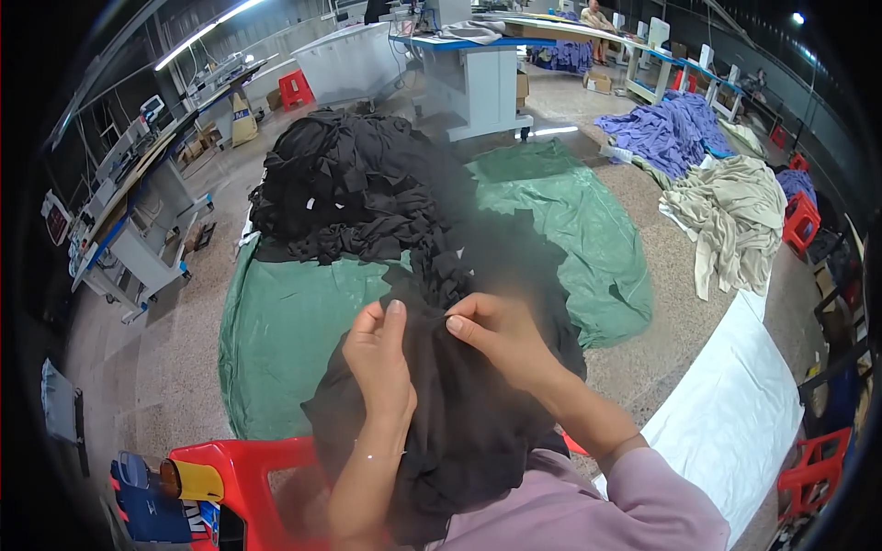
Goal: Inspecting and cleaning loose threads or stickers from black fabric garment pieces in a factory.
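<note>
A black cloth garment (450,404) lies across my lap and hangs toward the pile in front. My left hand (378,354) is closed on its upper edge, thumb up against bent fingers. Just to the right, my right hand (496,332) pinches the same cloth between thumb and forefinger. A short stretch of cloth runs between the two hands. Beyond them a large heap of black garments (344,179) spreads over a green plastic sheet (285,340). A few small white tags show on the heap. Part of the cloth right of centre is blurred.
A red plastic stool (243,455) at lower left carries a dark blue bag (147,505) and a yellow roll (197,480). To the right lie a white sheet (735,386), cream cloth (730,207) and purple cloth (671,133). Worktables (487,87) stand behind; a person (597,20) sits far back.
</note>
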`<state>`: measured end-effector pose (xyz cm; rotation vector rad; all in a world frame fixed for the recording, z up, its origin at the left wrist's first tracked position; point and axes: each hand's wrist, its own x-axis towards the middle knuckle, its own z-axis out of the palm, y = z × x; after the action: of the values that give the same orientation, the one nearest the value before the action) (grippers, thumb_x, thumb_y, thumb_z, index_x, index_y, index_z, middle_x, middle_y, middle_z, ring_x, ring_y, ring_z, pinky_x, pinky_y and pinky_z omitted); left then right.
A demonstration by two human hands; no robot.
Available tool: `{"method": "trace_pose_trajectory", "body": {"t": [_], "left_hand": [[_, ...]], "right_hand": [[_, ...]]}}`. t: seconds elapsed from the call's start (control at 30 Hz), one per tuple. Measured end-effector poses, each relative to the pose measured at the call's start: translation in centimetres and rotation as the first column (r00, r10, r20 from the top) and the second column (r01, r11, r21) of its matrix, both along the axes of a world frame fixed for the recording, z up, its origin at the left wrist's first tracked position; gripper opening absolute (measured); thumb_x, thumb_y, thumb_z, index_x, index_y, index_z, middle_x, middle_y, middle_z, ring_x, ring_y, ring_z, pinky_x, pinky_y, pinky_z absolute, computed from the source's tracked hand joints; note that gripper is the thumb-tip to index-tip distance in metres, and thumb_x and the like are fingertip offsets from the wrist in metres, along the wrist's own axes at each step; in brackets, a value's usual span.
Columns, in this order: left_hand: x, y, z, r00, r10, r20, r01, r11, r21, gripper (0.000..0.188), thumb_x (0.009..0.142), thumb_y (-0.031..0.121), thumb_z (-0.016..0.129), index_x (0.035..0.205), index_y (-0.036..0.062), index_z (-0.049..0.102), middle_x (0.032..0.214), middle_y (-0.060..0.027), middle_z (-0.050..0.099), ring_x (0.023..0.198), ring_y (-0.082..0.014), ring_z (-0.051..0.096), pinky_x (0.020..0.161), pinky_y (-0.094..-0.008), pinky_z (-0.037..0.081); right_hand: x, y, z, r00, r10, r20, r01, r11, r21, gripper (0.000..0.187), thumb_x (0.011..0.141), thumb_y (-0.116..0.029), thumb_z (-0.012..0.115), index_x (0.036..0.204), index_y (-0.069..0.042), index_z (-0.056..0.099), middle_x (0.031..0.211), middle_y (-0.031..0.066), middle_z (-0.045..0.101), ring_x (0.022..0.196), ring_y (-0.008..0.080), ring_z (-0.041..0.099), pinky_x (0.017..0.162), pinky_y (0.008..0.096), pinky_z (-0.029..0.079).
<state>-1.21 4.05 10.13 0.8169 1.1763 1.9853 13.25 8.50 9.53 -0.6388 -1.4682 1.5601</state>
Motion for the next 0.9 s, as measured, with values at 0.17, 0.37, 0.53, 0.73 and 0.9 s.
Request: {"method": "trace_pose_trajectory", "body": {"t": [0.17,0.37,0.53,0.73,0.9], "left_hand": [[-0.5,-0.4,-1.7,0.862,0.028,-0.506,-0.115,0.983,-0.141,0.018,0.083,0.011,0.071,0.085,-0.0059,0.067,0.078,-0.0059,0.067,0.072,-0.011,0.059,0.068,-0.0256,0.046],[-2.6,-3.0,-3.0,0.737,-0.312,-0.599,0.096,0.926,-0.364,0.013,0.08,0.006,0.07,0.084,-0.0054,0.067,0.074,-0.0063,0.067,0.071,-0.0115,0.061,0.065,-0.0262,0.047],[-2.8,-3.7,-5.4,0.944,-0.31,-0.11,0.25,0.894,-0.372,0.008,0.079,0.001,0.068,0.085,-0.005,0.067,0.078,-0.0027,0.064,0.069,-0.0091,0.058,0.064,-0.0227,0.045],[-2.5,-4.1,-5.2,0.885,-0.42,-0.2,0.313,0.856,-0.411,0.005,0.083,-0.002,0.064,0.082,-0.0046,0.068,0.076,-0.0006,0.064,0.069,-0.006,0.055,0.063,-0.0219,0.044],[-2.6,-4.7,-6.7,0.757,-0.352,-0.551,0.222,0.931,-0.291,0.007,0.084,0.0,0.063,0.084,-0.0066,0.064,0.073,-0.0065,0.063,0.068,-0.0093,0.056,0.063,-0.0229,0.044]], "right_hand": [[1.0,-0.9,0.4,0.878,-0.346,0.332,-0.022,0.662,0.749,0.014,0.079,-0.007,0.07,0.089,-0.003,0.063,0.084,0.0096,0.055,0.069,0.0261,0.061,0.06,0.035,0.049],[0.9,-1.1,-2.2,0.958,-0.131,0.255,-0.09,0.708,0.7,0.018,0.078,-0.001,0.067,0.093,-0.003,0.057,0.087,0.012,0.048,0.071,0.0327,0.057,0.06,0.0404,0.046],[0.7,-1.7,-3.4,0.961,-0.122,0.246,-0.088,0.712,0.697,0.017,0.079,0.0,0.065,0.093,-0.002,0.055,0.086,0.0117,0.048,0.071,0.0331,0.057,0.06,0.0399,0.045],[0.5,-2.1,-5.2,0.95,-0.174,0.259,-0.089,0.645,0.759,0.015,0.083,-0.006,0.065,0.097,-0.004,0.059,0.088,0.0085,0.051,0.074,0.0284,0.058,0.062,0.0373,0.047],[0.9,-1.4,-6.3,0.959,-0.135,0.248,-0.095,0.672,0.734,0.016,0.082,-0.004,0.065,0.097,-0.003,0.06,0.088,0.009,0.052,0.074,0.0287,0.058,0.062,0.0372,0.047]]}}
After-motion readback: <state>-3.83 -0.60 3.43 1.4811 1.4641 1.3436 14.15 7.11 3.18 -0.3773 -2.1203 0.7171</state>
